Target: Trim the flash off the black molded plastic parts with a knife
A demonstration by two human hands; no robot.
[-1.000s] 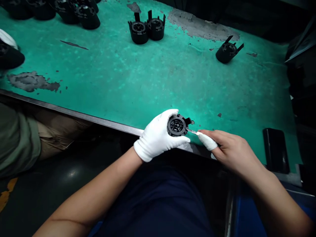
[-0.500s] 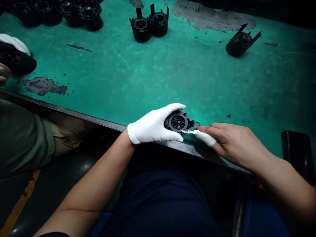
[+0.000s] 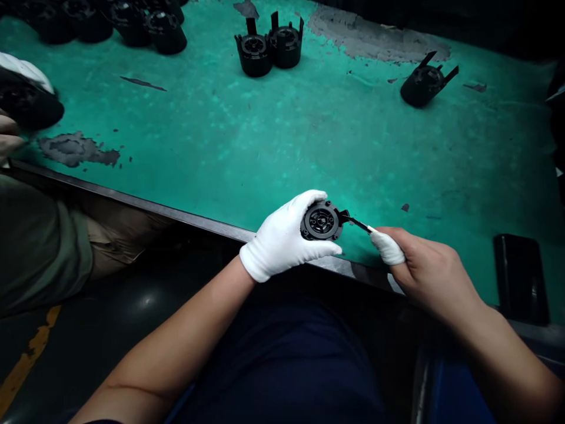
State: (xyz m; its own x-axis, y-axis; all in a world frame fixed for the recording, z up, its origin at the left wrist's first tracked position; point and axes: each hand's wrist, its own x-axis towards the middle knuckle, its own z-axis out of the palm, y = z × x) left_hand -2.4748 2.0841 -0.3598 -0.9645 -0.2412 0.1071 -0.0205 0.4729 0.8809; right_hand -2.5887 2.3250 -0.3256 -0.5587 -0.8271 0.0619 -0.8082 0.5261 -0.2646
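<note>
My left hand (image 3: 289, 238), in a white glove, is wrapped round a round black plastic housing (image 3: 322, 221) at the table's near edge. The housing's ribbed, ring-shaped end faces up, and a prong sticks out on its right. In my right hand (image 3: 419, 253) is a small knife (image 3: 359, 224) with a thin blade and a pale handle end. A white cover is on the thumb; the other fingers that show are bare. The blade's tip is at the prong, seemingly touching it. Most of the knife's handle is hidden in the fingers.
Two pronged black housings (image 3: 269, 50) stand at the back, and another (image 3: 424, 85) at the back right. Several more (image 3: 165, 32) crowd the far left. A co-worker's gloved hand (image 3: 29, 72) holds one at the left. A black box-like object (image 3: 521, 277) lies at the right.
The knife has moved from the housing's near rim to the prong on its right, and its blade now looks dark. My right hand has drawn back a little to the right.
</note>
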